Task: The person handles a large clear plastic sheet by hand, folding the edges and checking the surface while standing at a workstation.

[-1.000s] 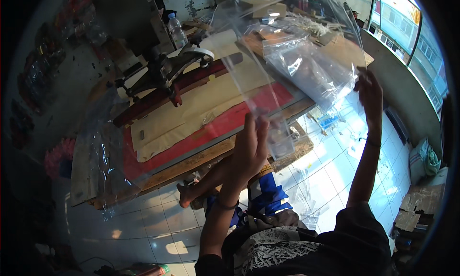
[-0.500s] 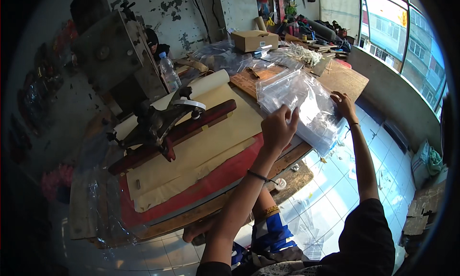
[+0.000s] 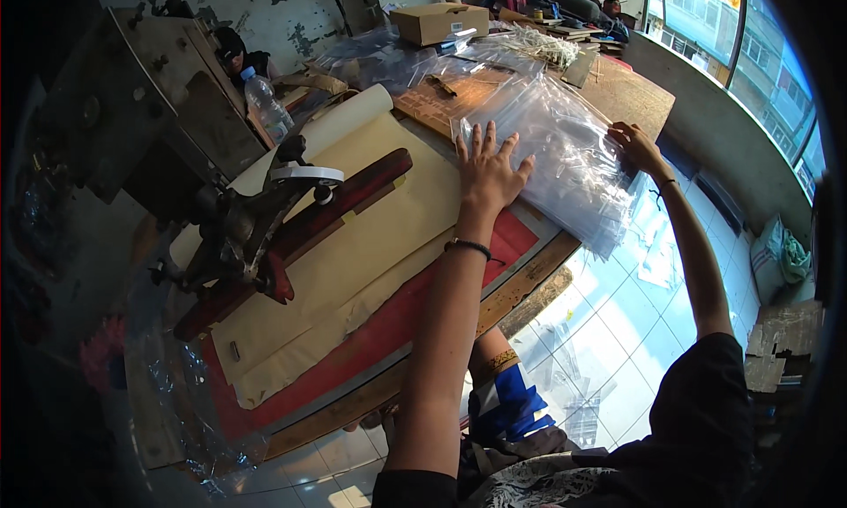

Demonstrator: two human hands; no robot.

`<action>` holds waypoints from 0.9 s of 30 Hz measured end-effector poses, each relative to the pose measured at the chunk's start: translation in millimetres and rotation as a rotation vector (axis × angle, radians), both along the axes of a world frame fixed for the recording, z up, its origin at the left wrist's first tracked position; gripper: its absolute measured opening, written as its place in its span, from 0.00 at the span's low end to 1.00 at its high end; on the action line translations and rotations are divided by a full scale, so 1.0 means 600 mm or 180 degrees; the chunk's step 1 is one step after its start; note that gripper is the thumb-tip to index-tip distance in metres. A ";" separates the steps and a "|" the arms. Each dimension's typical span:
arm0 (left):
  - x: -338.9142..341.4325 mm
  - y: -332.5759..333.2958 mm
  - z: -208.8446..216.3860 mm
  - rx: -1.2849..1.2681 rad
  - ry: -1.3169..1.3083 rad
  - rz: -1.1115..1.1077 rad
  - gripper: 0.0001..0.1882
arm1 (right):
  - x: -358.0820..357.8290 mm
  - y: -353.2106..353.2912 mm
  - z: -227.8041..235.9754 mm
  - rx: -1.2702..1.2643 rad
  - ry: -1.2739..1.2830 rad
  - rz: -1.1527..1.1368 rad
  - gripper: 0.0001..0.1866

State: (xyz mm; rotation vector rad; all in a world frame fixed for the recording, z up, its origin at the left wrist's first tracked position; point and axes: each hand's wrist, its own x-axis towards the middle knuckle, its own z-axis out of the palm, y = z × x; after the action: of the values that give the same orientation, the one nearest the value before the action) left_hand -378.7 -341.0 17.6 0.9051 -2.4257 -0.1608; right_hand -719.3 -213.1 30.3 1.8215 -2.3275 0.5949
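A stack of clear, shiny plastic sheets (image 3: 560, 155) lies on the right part of the worktable, its near right corner hanging over the table edge. My left hand (image 3: 491, 171) is open, fingers spread, palm down at the stack's left edge. At the far right edge of the stack, my right hand (image 3: 637, 148) has its fingers curled around the border of the sheets. The thumb of that hand is mostly hidden. To the left of my left hand, cream paper (image 3: 388, 208) covers a red sheet (image 3: 353, 367) on the table.
A dark machine with a red bar (image 3: 353, 195) and a pale round piece stands over the paper. Behind are a water bottle (image 3: 265, 102), a cardboard box (image 3: 438, 22) and a heap of pale strips (image 3: 538, 45). Plastic scraps litter the tiled floor (image 3: 609, 331). Someone sits behind the machine.
My left hand has opened from a raised, curled pose and come down flat onto the left side of the sheets. My right hand stays at their far right edge. The view has shifted slightly.
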 end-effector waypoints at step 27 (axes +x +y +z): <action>-0.003 0.013 0.017 -0.0370 -0.0184 -0.0166 0.27 | 0.069 -0.351 -0.059 -0.0110 0.1740 0.0469 0.28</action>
State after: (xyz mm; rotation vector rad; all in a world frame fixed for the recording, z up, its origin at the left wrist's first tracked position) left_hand -380.7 -333.3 27.8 0.8056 -2.4849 -0.0122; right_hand -678.1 -423.8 -5.0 1.8562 -1.8252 0.1194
